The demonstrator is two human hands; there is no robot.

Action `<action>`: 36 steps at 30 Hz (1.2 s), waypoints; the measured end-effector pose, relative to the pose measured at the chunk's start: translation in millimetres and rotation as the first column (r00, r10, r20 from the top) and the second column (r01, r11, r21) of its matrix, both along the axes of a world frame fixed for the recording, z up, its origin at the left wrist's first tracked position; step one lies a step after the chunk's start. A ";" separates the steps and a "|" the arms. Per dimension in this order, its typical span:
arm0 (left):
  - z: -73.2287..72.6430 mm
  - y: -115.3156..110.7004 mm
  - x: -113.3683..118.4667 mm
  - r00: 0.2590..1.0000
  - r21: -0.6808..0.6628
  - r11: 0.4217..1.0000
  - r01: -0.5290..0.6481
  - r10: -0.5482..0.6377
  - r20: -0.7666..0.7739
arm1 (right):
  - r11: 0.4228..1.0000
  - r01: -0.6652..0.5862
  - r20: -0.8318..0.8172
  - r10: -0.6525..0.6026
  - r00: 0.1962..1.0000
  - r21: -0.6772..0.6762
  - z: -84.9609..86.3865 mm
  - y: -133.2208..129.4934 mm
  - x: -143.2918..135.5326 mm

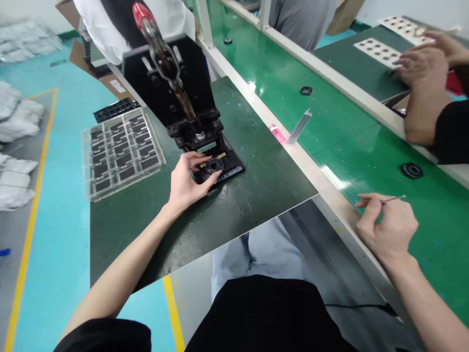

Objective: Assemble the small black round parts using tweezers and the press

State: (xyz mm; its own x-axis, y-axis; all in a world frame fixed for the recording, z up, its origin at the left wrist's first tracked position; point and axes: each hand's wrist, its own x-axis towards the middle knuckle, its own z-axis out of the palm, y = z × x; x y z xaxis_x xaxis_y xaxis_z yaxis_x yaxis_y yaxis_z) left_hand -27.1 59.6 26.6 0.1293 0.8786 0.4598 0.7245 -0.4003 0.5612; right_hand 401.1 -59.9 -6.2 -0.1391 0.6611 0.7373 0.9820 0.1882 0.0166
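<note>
Your left hand (188, 178) had its thumb and fingers closed about a round black ring (214, 166), which sat on the base of the hand press (196, 73); your right hand (390, 225) gripped a thin tool (395, 199) over the green belt (351, 132). The ring lay just beyond your left palm and well to the left of your right hand, so the left was nearer (being round, it had no long axis). Left of the press, a clear tray (157, 139) held dark pieces (126, 161) in its pockets, too blurred to name. A black tray (116, 110) lay just behind it.
</note>
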 end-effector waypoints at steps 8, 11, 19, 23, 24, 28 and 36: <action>-6.8 1.1 5.0 1.000 0.008 1.000 -0.024 0.024 -0.001 | 0.993 0.037 -0.153 -0.055 0.987 -0.116 -8.0 -4.6 8.1; -9.2 1.1 4.7 1.000 0.013 1.000 -0.012 0.012 0.009 | 0.989 0.053 -0.143 -0.073 0.987 -0.137 -6.5 -3.9 6.2; -1.0 -8.4 -6.9 1.000 0.048 0.998 -0.027 0.027 0.008 | 0.987 0.074 -0.122 -0.092 0.988 -0.145 -6.8 -2.0 6.0; 28.0 -12.6 -19.6 0.997 0.101 0.992 -0.074 0.073 0.008 | 0.990 0.059 -0.114 -0.074 0.991 -0.131 -7.6 -2.6 6.7; 32.9 -13.3 -21.1 0.998 0.086 0.994 -0.068 0.068 0.004 | 0.991 0.050 -0.109 -0.064 0.992 -0.121 -7.7 -2.9 6.9; 29.0 -15.6 -15.5 0.995 0.007 0.997 -0.078 0.078 -0.058 | 0.980 0.083 -0.138 -0.108 0.985 -0.179 -8.9 -3.8 8.1; -3.0 -7.2 8.3 0.978 0.012 0.985 -0.172 0.172 -0.116 | 0.982 0.062 -0.150 -0.090 0.985 -0.179 -9.0 -4.3 8.0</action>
